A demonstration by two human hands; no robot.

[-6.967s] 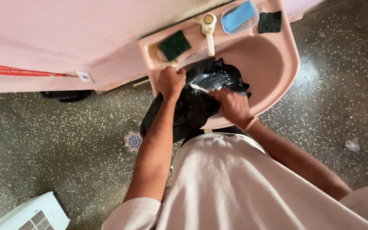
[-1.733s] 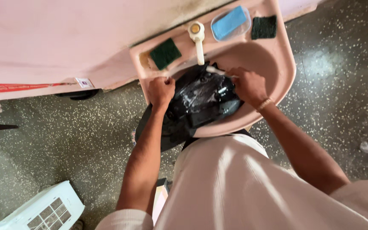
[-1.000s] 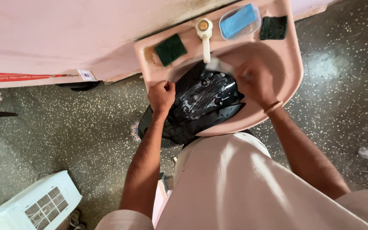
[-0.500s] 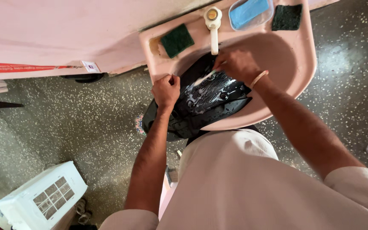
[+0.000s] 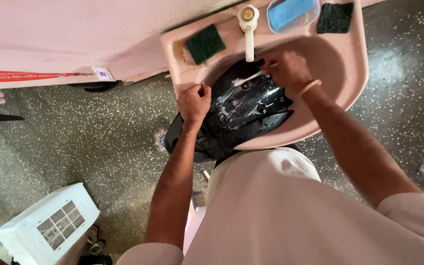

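Fig.: wet black moulded plastic panel [image 5: 236,115] lies in pink ceramic basin [image 5: 349,73], near-left end overhanging rim. Left hand [image 5: 194,100] clenched on its left edge; right hand [image 5: 286,68] pinches white toothbrush [image 5: 249,78] w/ bristles on panel. Likely stiff, light, soap-slick; edges give best hold.

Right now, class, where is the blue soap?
In the head view, the blue soap lies in a clear dish on the sink's back rim, between the tap and a green pad.

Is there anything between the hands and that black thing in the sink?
Nothing visible. The left hand grips the black plastic part's edge directly. The right hand holds a white brush whose tip rests on the soapy surface, under the tap.
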